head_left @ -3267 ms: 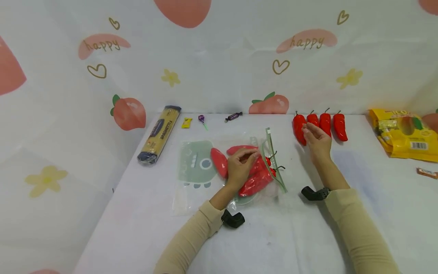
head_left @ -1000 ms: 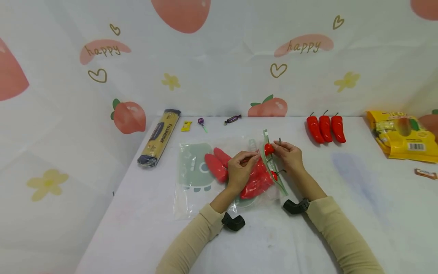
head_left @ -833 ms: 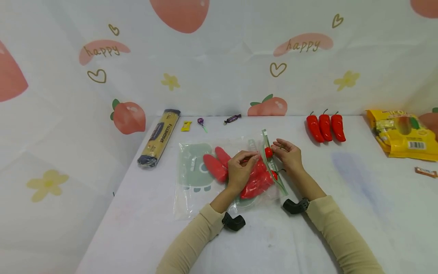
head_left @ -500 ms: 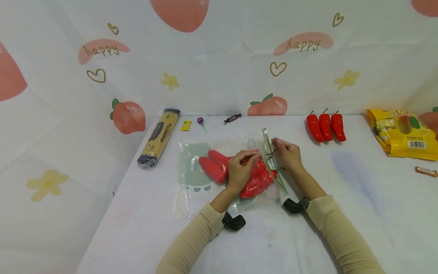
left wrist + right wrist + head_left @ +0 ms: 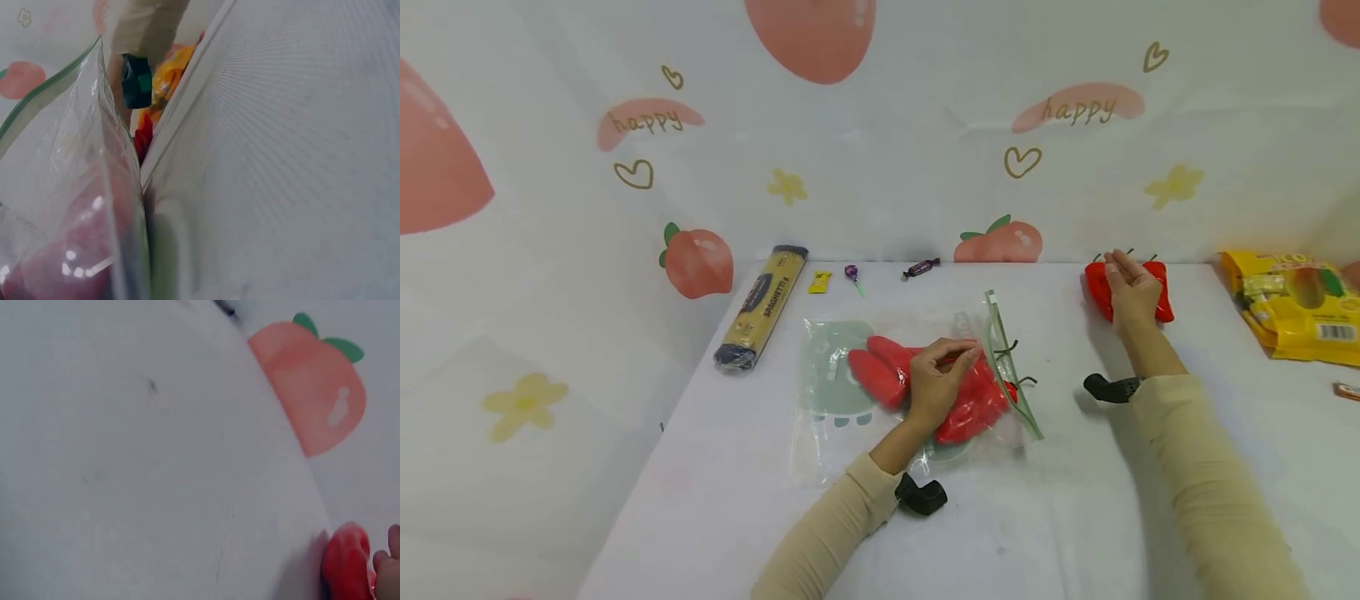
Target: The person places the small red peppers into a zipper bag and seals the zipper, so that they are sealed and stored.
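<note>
My left hand [image 5: 936, 387] pinches the upper layer of a clear zip bag [image 5: 838, 367] with a green monster print, near its open end. Several red chili peppers [image 5: 880, 379] lie inside, and dark stems poke out past the green zip strip. In the left wrist view the bag [image 5: 69, 206] rises to a peak, with blurred red shapes behind its film. At the back right, my right hand [image 5: 1135, 296] is over a row of red chili peppers [image 5: 1099, 290], partly hiding them. In the right wrist view its fingertips are beside a red pepper [image 5: 347, 562].
A spaghetti pack [image 5: 762, 308] lies at the left. Along the back edge are a yellow candy [image 5: 820, 282], a lollipop [image 5: 852, 273] and a purple wrapped candy [image 5: 921, 267]. A yellow snack bag [image 5: 1292, 304] and a small wrapped bar [image 5: 1347, 391] are on the right.
A red pepper has gone from my right hand into the zip bag. My right hand has since moved right and back to the pepper row. My left hand stays on the bag.
</note>
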The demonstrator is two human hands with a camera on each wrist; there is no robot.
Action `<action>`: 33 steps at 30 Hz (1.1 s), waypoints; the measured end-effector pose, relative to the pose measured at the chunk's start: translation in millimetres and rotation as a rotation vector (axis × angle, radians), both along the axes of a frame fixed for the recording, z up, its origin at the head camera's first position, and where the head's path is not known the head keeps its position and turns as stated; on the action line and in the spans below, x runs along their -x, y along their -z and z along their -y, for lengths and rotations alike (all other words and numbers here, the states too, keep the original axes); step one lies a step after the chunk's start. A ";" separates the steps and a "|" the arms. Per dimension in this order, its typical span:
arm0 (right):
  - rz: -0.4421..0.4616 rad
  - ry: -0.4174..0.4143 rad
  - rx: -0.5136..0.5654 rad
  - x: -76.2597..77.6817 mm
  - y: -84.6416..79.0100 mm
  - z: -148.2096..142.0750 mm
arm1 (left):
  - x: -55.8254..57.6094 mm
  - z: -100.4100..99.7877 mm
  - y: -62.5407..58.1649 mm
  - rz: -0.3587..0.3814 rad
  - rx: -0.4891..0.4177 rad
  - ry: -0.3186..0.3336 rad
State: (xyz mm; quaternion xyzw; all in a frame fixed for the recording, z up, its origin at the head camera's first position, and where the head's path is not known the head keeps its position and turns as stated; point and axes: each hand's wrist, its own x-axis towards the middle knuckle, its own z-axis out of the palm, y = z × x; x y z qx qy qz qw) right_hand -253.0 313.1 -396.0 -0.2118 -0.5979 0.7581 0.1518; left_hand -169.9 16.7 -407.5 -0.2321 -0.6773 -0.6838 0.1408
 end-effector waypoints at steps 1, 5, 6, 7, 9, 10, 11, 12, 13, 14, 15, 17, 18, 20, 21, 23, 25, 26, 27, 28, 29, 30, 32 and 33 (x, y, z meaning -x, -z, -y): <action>0.056 -0.005 -0.076 3.2 0.5 -1.7 | -0.2 0.1 0.2 -0.005 0.001 0.000; 0.240 -0.008 -0.264 11.6 5.4 -4.7 | -2.4 0.0 0.0 -0.007 0.007 0.010; 0.275 -0.003 -0.297 12.8 7.0 -4.3 | -2.8 -0.4 0.0 -0.004 0.008 0.012; 0.298 -0.002 -0.325 13.9 8.3 -3.2 | -3.1 -0.6 -0.5 -0.001 0.008 0.012; 0.322 -0.011 -0.384 15.7 11.0 -0.7 | -2.6 -0.7 -0.7 -0.001 0.006 0.012; 0.336 -0.028 -0.416 16.3 12.4 0.4 | -2.2 -0.8 -0.7 -0.003 0.005 0.011; 0.349 -0.053 -0.441 16.7 13.5 1.2 | -1.6 -0.9 -0.4 -0.004 0.001 0.011; 0.360 -0.072 -0.466 16.9 14.9 2.2 | -1.4 -0.7 -0.8 -0.002 0.003 0.011; 0.364 -0.093 -0.485 17.0 16.5 2.8 | -1.3 -0.4 -1.1 -0.002 0.001 0.011; 0.371 -0.111 -0.502 17.0 18.3 3.3 | -1.1 -0.3 -1.0 -0.003 -0.003 0.013; 0.380 -0.126 -0.518 16.7 19.9 4.1 | -1.2 -0.2 -1.1 -0.001 -0.004 0.014; 0.386 -0.132 -0.538 16.0 22.8 6.3 | -1.1 0.0 -1.4 0.002 -0.001 0.014; 0.380 -0.117 -0.541 15.4 24.1 8.0 | -0.9 -0.1 -1.4 -0.001 0.002 0.011; 0.360 -0.082 -0.516 12.5 25.0 11.0 | -0.6 -0.7 -0.9 -0.006 0.002 0.009; 0.351 -0.063 -0.485 10.3 24.7 13.1 | -0.5 -1.0 -0.7 -0.008 0.005 0.008; 0.313 -0.016 -0.370 5.0 22.7 17.7 | -0.3 -1.5 -0.2 -0.010 0.006 0.010; 0.264 0.022 -0.234 -1.6 19.7 22.9 | -0.3 -1.7 0.2 -0.007 0.005 0.015; 0.233 0.036 -0.154 -5.3 17.8 26.0 | -0.4 -1.7 0.3 -0.004 0.007 0.015; 0.210 0.046 -0.088 -9.0 15.6 29.3 | -0.4 -1.6 0.3 -0.003 0.008 0.014; 0.186 0.053 -0.033 -12.6 13.8 32.6 | -0.6 -1.4 0.3 -0.001 0.009 0.011; 0.177 0.045 -0.001 -16.4 11.9 36.0 | -0.6 -1.2 0.1 -0.001 0.010 0.008; 0.177 0.032 0.018 -20.4 10.0 39.6 | -0.7 -1.0 -0.1 -0.001 0.012 0.003; 0.180 -0.011 0.036 -28.4 6.4 46.6 | -0.7 -0.7 -0.4 -0.002 0.015 -0.003; 0.187 -0.042 0.034 -32.4 4.8 49.8 | -0.6 -0.5 -0.6 -0.003 0.017 -0.005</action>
